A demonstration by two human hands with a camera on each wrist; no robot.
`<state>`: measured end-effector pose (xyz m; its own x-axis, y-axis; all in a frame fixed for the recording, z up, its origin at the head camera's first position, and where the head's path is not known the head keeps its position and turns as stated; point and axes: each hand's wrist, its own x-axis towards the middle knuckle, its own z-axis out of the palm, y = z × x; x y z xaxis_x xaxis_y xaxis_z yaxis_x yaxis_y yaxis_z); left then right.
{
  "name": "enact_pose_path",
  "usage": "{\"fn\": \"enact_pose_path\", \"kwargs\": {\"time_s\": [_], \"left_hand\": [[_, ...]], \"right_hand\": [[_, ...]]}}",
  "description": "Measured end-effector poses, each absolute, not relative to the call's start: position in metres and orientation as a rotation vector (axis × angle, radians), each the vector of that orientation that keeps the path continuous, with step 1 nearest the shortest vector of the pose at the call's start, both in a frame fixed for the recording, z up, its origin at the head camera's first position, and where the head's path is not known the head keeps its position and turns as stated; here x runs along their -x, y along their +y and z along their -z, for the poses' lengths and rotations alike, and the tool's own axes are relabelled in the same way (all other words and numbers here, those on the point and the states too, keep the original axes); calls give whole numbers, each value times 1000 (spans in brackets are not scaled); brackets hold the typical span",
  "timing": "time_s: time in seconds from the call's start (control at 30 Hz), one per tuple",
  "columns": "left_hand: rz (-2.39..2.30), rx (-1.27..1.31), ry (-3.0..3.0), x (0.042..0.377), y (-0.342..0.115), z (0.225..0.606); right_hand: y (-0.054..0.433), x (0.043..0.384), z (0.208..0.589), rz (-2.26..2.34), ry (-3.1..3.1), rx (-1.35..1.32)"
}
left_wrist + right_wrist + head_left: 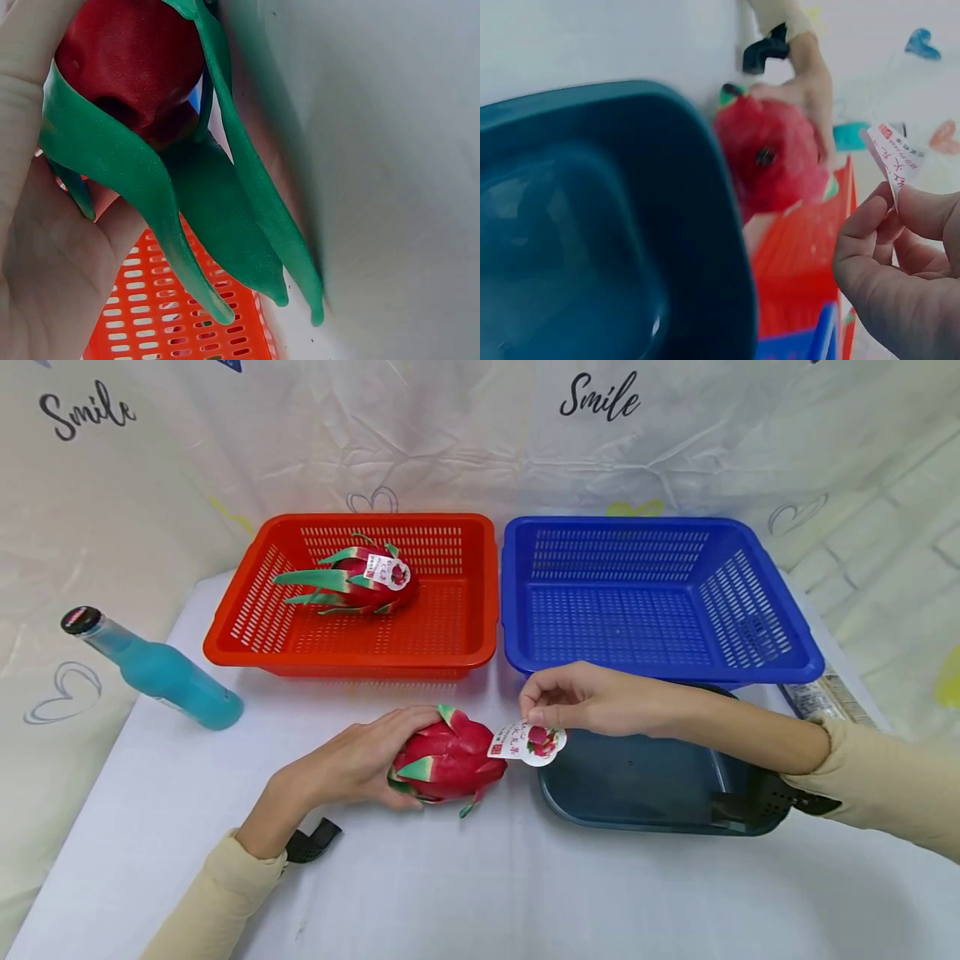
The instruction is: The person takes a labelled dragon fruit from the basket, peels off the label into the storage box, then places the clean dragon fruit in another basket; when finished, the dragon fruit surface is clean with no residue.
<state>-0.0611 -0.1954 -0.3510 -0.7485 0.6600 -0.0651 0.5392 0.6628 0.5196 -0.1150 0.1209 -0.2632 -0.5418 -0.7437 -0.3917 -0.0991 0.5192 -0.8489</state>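
My left hand (367,756) grips a red dragon fruit (453,758) with green-tipped scales on the white table. The left wrist view shows its long green leaves (214,217) trailing past the palm. Between thumb and forefinger, my right hand (581,697) pinches a white sticker label (517,743) printed with a dragon fruit picture. The label is held just right of the fruit, over the near-left rim of a dark teal basin (630,777). In the right wrist view the label (895,156) stands up from the fingertips, apart from the fruit.
A red basket (442,618) at the back left holds another dragon fruit (360,581) bearing a similar label. Beside it stands a blue basket (615,618). A bottle of turquoise liquid (172,681) is at the left. Packaged goods (828,697) partly show behind the right arm.
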Motion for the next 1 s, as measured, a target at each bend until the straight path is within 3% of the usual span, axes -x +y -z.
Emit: {"fn": "enact_pose_path", "kwargs": {"time_s": [0.47, 1.0], "left_hand": [[-716, -956, 2619, 61, -195, 352], [-697, -976, 2628, 61, -196, 351]], "right_hand": [[181, 124, 286, 979, 2035, 692], [185, 123, 324, 912, 2127, 723]]}}
